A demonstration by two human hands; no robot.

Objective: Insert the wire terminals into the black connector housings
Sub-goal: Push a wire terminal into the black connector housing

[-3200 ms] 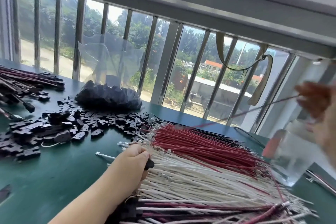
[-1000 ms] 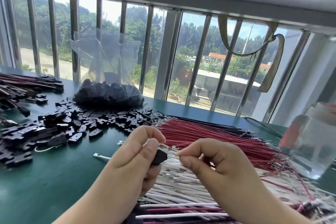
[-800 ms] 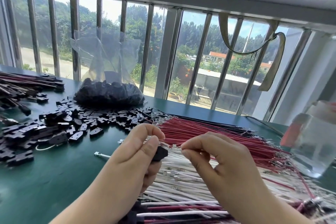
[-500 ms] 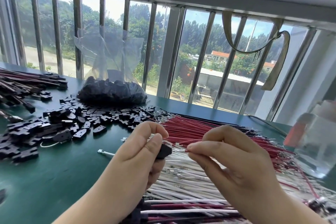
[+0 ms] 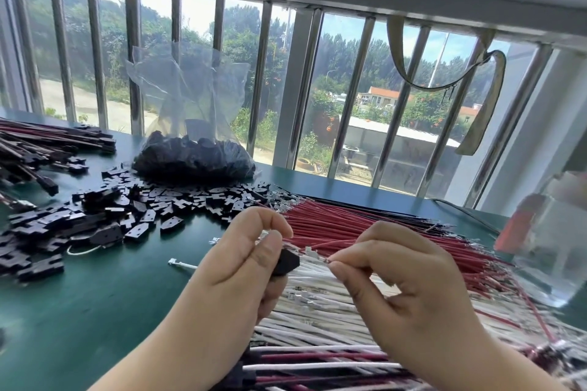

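Left hand [image 5: 244,260], fingers curled, pinching a black connector housing [image 5: 286,262] between thumb and forefinger, open end facing right. Right hand [image 5: 400,276], pinching a red wire [image 5: 336,243] just behind its metal terminal [image 5: 309,251]. Terminal now almost at the housing's mouth, closer than half a second ago, when a clear gap separated the two; probably the final line-up before the push, insertion not yet made. Both hands raised a little above the green table [image 5: 104,301].

Directly beneath, a fanned pile of white wires [image 5: 317,320]; behind it, a dense bundle of red wires [image 5: 365,225] with terminals pointing left. Further left, loose black housings [image 5: 104,216] scattered across the table, with a clear plastic bag [image 5: 193,155] of more behind them. At far left, a stack of finished assemblies [image 5: 38,143]. At right edge, a blurred clear container [image 5: 549,251]. Beyond, a barred window [image 5: 298,89].

No brands, labels or readable writing anywhere.
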